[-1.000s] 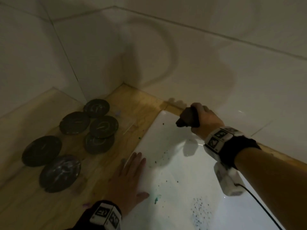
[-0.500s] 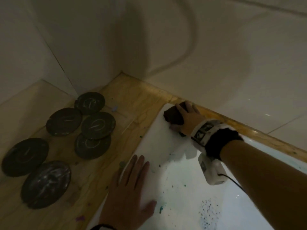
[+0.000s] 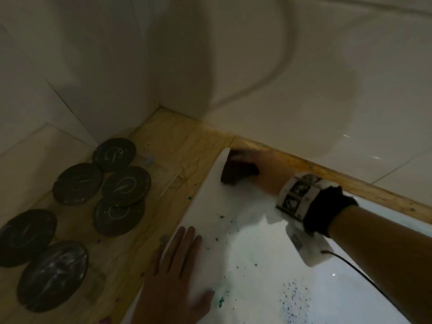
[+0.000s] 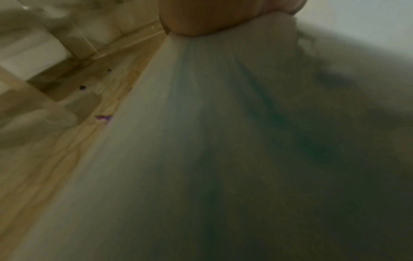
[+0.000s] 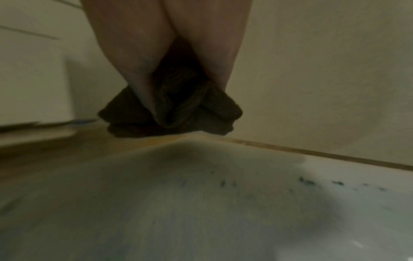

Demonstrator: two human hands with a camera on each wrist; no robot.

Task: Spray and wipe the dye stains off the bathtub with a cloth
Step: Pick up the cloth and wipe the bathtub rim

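Cloth: I see my right hand (image 3: 253, 168) gripping a dark, bunched cloth (image 3: 238, 173) and pressing it on the far corner of the white bathtub (image 3: 252, 251). It is blurry in the head view. In the right wrist view the cloth (image 5: 176, 113) is squeezed between my fingers (image 5: 134, 58) and bulges out on both sides.

Which way the cloth lies: It is a lump, a bit wider than it is deep. Its wide side runs across my hand, along the back edge of the tub.

Left hand: My left hand (image 3: 173, 274) lies flat on the tub rim with the fingers straight and spread. It holds nothing. The fingers point toward the far corner.

Stains: Green and dark dye stains (image 3: 224, 232) speckle the white tub between my two hands. A dense patch of dark dots (image 3: 293, 298) sits nearer to me.

Edges: The cloth touches the corner where the tub meets the wooden ledge (image 3: 187, 148). A thin strip of that wood runs along the tiled wall (image 3: 304, 90) right behind my right hand.

Open room: The white tub opens up toward me and to the right.

Beside the tub: Six dark round discs (image 3: 126, 185) lie on the wood to the left, well apart from the cloth. Some overlap.
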